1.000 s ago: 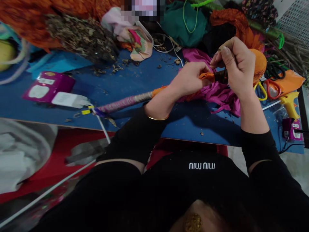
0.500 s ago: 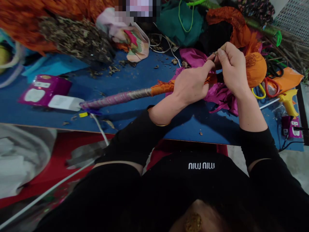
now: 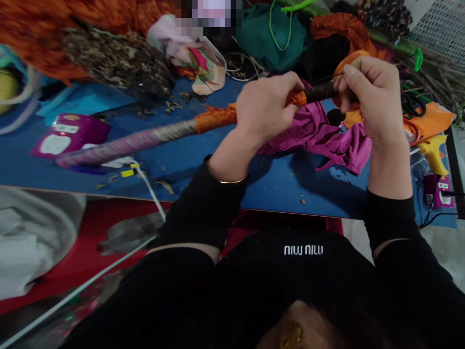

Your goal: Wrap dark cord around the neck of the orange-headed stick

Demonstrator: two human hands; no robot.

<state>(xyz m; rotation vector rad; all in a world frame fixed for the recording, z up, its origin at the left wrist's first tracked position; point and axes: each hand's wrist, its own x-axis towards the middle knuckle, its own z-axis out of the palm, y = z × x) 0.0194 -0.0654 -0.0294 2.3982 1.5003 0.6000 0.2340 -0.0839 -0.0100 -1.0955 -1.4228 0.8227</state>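
A long stick wrapped in purple, grey and orange bands slants across the blue table, with a dark brown wrapped stretch near its right end. My left hand is closed around its orange section. At the far end is a rounded orange cloth bundle, partly covered by my right hand. The thumb and forefinger of that hand pinch a thin dark strand beside the brown stretch. Crumpled magenta cloth lies under the stick, between my hands.
A purple box stands at the left, near a heap of dried leaves. Teal cloth and patterned cloth lie at the back. To the right are a yellow glue gun, black-handled scissors and an orange sheet.
The stick has shifted left, its purple end now in front of the purple box. My left hand moved left with it. My right hand moved right and now covers part of the orange bundle.
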